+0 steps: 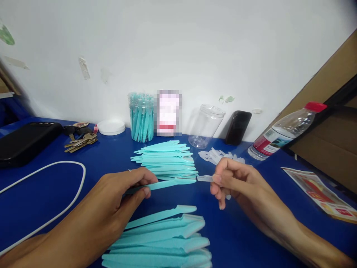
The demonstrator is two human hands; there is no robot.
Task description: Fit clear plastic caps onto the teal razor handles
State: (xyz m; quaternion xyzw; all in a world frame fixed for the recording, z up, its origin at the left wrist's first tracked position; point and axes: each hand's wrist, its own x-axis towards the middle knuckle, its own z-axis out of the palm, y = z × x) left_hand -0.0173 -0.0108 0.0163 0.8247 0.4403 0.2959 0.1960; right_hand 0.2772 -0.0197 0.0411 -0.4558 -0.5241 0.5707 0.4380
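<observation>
My left hand point(125, 197) is closed on the handle of a turquoise eyebrow razor point(173, 182), its blade end pointing right. Between thumb and fingers of my right hand point(234, 182) is a small translucent blade cap point(205, 178), its open end close to the razor's tip; whether they touch I cannot tell. Behind the razor lies a pile of turquoise razors point(167, 160). Nearer to me is a second pile of razors point(161, 242), with clear caps over blade ends. Loose translucent caps point(213, 155) are heaped beyond my right hand, which partly hides them.
Along the wall stand a clear jar full of razors point(142, 119), a phone with a blurred screen point(167, 115), a tilted clear jar point(208, 124), a dark phone point(238, 127) and a water bottle point(279, 136). Left are a white lid point(111, 127), keys point(82, 141), a power bank point(28, 141) and a white cable point(83, 175).
</observation>
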